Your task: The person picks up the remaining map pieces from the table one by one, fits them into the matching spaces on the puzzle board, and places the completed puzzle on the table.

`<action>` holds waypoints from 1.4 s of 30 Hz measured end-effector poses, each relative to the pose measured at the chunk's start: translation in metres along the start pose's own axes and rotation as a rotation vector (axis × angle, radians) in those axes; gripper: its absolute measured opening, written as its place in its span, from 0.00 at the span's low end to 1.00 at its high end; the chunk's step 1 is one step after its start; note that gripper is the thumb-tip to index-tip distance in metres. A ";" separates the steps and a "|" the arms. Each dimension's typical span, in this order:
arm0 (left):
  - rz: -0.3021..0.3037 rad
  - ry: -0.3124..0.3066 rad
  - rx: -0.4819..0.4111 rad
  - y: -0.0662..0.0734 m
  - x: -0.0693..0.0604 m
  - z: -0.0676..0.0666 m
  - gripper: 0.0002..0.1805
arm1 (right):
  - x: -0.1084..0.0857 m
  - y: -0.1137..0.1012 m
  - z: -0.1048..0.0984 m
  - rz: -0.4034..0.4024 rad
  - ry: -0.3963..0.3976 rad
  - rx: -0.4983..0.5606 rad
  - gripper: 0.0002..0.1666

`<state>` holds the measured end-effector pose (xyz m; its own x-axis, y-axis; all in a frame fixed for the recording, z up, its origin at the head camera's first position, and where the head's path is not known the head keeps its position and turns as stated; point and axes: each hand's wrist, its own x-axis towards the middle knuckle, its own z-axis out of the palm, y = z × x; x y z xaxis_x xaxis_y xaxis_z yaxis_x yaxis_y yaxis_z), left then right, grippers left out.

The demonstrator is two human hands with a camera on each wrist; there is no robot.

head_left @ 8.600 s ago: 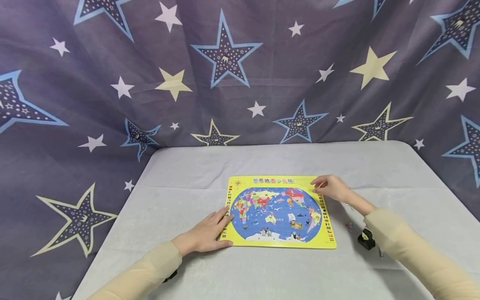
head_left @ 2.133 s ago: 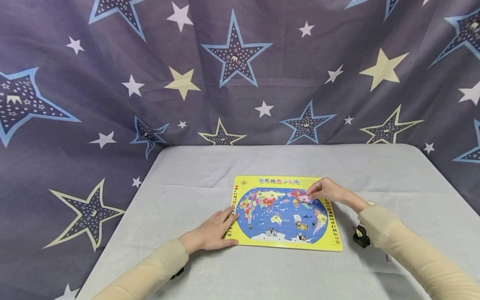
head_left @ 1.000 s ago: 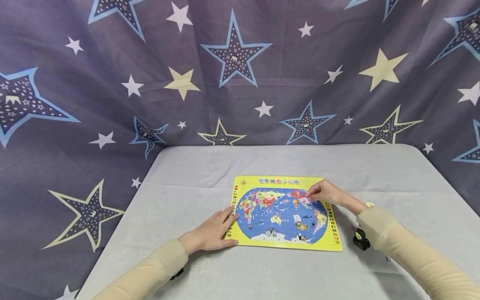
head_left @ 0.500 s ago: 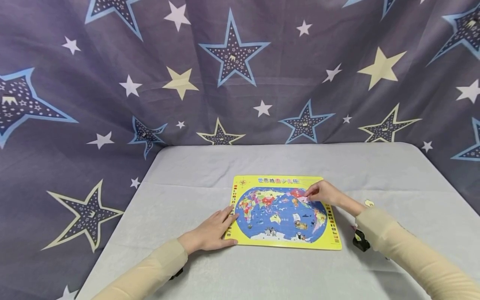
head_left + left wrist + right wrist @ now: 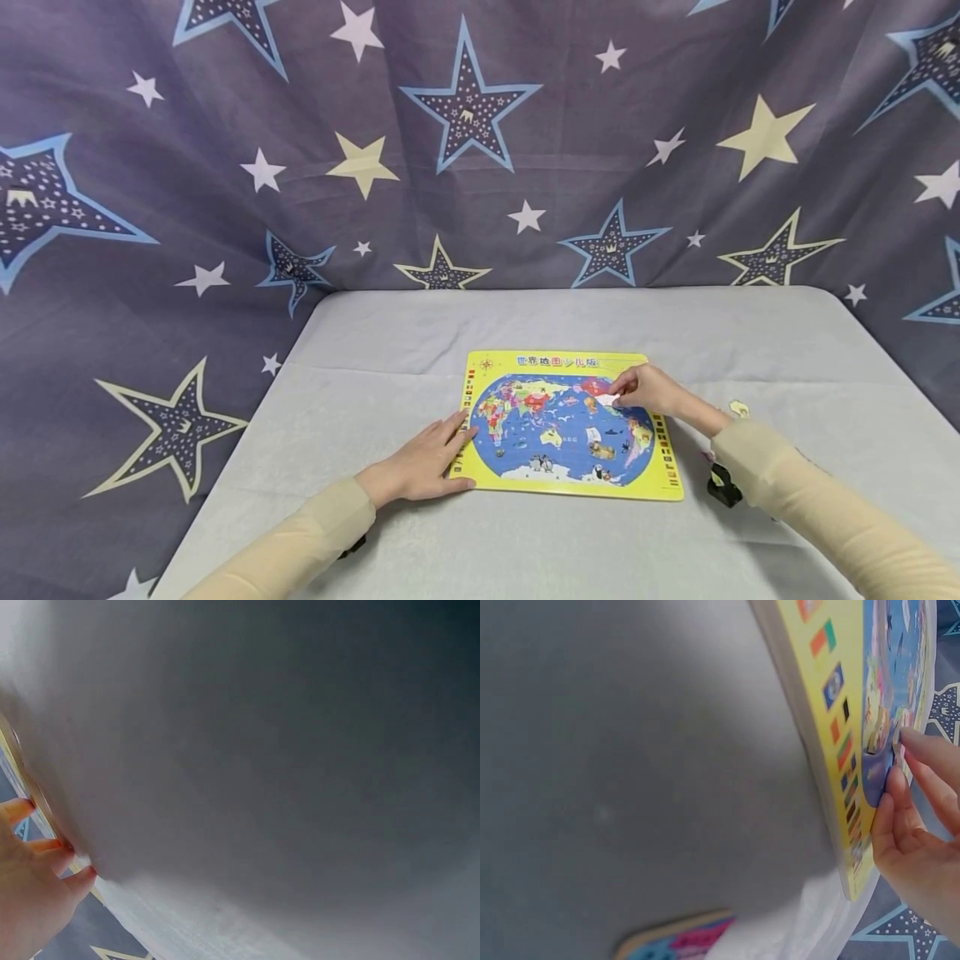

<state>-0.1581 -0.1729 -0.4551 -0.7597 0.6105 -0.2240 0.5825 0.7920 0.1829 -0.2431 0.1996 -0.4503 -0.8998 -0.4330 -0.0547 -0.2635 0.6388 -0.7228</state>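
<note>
A yellow-framed world map puzzle board (image 5: 570,492) lies flat on the table, its blue oval filled with colourful land shapes and animals. My left hand (image 5: 420,462) rests on the board's left edge with fingers outstretched; the left wrist view shows those fingertips (image 5: 82,877) at the edge. Over the upper right of the map, my right hand (image 5: 648,390) pinches a small pale puzzle piece (image 5: 606,401) between thumb and fingers. In the right wrist view the piece (image 5: 898,742) is seen nearly edge-on at the map surface, partly hidden by the fingers.
Right of the board a small yellowish loose piece (image 5: 738,408) lies on the grey-covered table (image 5: 525,321). A pink and blue piece (image 5: 682,941) shows low in the right wrist view. A black device (image 5: 723,486) is by the right sleeve. Star-patterned cloth (image 5: 465,208) hangs behind.
From the board's upper right corner, my right hand has moved left and down onto the map with the pale piece. Lately it shifts only slightly and the piece looks whiter. The left hand stays put.
</note>
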 end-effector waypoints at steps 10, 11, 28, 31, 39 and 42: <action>0.000 -0.002 -0.003 0.000 0.000 0.000 0.43 | -0.002 0.001 0.002 -0.007 0.026 -0.023 0.08; 0.001 -0.001 -0.002 0.000 0.000 0.000 0.43 | -0.002 0.001 0.002 -0.013 0.026 -0.025 0.08; -0.013 -0.006 -0.011 0.000 0.001 0.000 0.43 | -0.002 0.004 0.003 -0.049 0.030 -0.015 0.08; -0.014 -0.008 -0.008 0.000 0.001 0.000 0.43 | -0.003 0.004 0.003 -0.048 0.026 -0.018 0.09; -0.011 -0.012 -0.008 0.001 0.001 0.000 0.43 | -0.006 0.004 0.001 -0.057 0.024 -0.036 0.09; -0.012 -0.013 -0.007 0.001 0.001 0.000 0.43 | -0.006 0.005 0.001 -0.056 0.013 -0.035 0.10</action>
<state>-0.1583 -0.1716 -0.4553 -0.7631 0.6008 -0.2382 0.5712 0.7994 0.1864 -0.2389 0.2051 -0.4543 -0.8875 -0.4608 -0.0055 -0.3256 0.6355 -0.7001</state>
